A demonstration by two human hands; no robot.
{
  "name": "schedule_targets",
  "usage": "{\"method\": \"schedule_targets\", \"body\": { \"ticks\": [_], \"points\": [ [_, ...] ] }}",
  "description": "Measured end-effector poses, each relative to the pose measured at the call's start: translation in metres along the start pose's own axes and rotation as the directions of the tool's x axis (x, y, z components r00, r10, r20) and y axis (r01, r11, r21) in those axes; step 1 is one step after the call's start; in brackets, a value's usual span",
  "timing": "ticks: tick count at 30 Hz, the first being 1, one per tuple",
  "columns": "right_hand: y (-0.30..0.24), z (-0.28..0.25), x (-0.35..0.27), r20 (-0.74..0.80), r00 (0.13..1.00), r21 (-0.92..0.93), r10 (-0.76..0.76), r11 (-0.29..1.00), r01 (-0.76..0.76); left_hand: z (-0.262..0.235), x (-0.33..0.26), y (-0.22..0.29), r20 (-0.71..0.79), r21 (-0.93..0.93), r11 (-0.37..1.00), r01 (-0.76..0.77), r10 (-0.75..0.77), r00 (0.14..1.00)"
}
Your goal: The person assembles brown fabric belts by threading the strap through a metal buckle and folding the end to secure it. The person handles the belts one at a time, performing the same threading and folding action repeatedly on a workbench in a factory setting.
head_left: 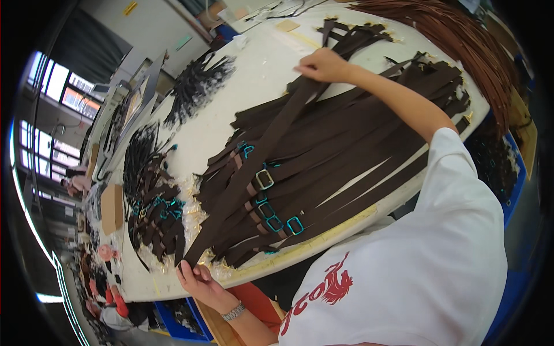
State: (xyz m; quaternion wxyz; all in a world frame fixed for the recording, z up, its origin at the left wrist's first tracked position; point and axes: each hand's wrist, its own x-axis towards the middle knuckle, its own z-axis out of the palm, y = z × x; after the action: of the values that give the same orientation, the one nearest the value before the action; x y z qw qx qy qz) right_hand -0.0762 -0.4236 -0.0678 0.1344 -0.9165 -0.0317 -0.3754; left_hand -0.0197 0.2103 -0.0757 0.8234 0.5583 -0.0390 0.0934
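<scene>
A long dark brown strap [254,164] is stretched slantwise over a pile of similar straps. Close to the table's near edge, my left hand [199,281] pinches its lower end between thumb and fingers. My right hand [325,66] is closed around the strap farther up, with my arm reaching across the pile. Beneath lie many flat brown straps [346,138] side by side. A metal buckle [264,179] shows beside the stretched strap, and several buckles covered in turquoise, such as this rectangular buckle [295,225], lie below it.
Bundles of black straps [199,86] and a heap of buckled straps [158,216] lie on the white table [259,75] to the left. Reddish-brown strips [456,34] hang over the far right edge. A blue bin [513,184] stands at right. Other people [118,308] work at left.
</scene>
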Motion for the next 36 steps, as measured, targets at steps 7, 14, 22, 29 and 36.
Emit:
{"method": "schedule_targets", "body": {
  "ticks": [7, 14, 22, 29, 36],
  "points": [
    [0.02, -0.129, -0.009, 0.047, 0.986, -0.44, 0.157, 0.89, -0.121, 0.047, -0.033, -0.002, 0.122, 0.014, 0.992, 0.125, -0.126, 0.985],
    [-0.18, -0.016, 0.0, 0.575, 0.813, 0.523, -0.09, 0.805, -0.281, 0.11, -0.051, -0.001, 0.433, 0.285, 0.947, 0.146, -0.263, 0.862],
    [-0.298, 0.025, 0.015, 0.818, 0.365, 0.575, -0.444, 0.627, -0.526, 0.053, 0.058, 0.005, 0.505, 0.525, 0.844, -0.108, -0.207, 0.838],
    [-0.331, 0.025, -0.012, 0.716, 0.132, 0.49, -0.686, 0.358, -0.794, -0.114, 0.194, -0.075, 0.577, 0.808, -0.217, -0.548, 0.102, 0.811],
    [-0.341, 0.046, -0.03, 0.702, 0.171, 0.555, -0.692, 0.38, -0.74, -0.108, 0.192, -0.074, 0.633, 0.744, -0.303, -0.595, 0.038, 0.773]
  ]
}}
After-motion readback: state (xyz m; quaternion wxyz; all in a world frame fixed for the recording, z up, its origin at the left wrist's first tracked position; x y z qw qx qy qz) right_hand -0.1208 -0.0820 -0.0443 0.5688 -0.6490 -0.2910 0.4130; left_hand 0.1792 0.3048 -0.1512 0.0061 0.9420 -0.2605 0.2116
